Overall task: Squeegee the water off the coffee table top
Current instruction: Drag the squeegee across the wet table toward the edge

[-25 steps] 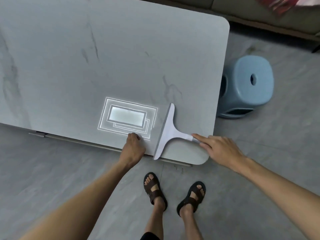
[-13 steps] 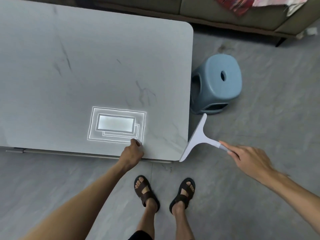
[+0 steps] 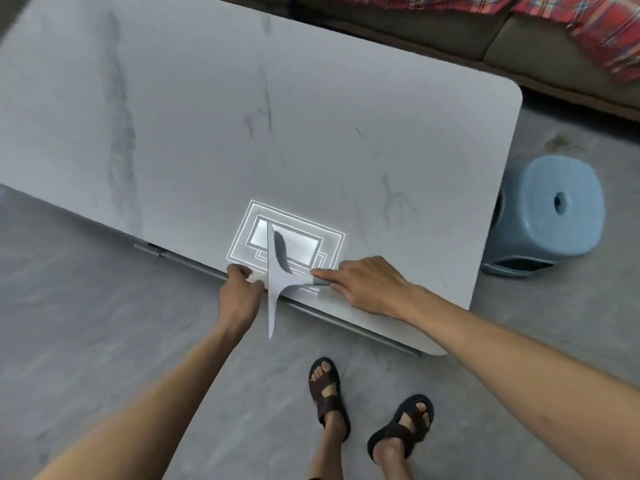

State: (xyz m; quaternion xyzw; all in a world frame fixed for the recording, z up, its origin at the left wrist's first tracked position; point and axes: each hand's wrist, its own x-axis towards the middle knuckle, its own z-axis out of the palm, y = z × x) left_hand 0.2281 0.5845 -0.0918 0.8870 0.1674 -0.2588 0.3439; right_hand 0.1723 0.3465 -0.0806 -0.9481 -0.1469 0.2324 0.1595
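Squeegee (image 3: 273, 278) is held across the near edge of the coffee table top (image 3: 311, 116). The blade is run front-to-back, with its near end overhanging the floor (image 3: 86, 306). Its handle is pointed right and gripped by the right hand (image 3: 367, 285), which is over the tabletop by that edge. The same edge is gripped by the left hand (image 3: 240, 292), just left of the blade. Stool (image 3: 550, 216) is set on the floor beside the table's right end. Sofa (image 3: 519, 39) is placed behind the table, with a cloth (image 3: 606, 32) laid on it. Feet (image 3: 329, 393) are planted in front of the table.
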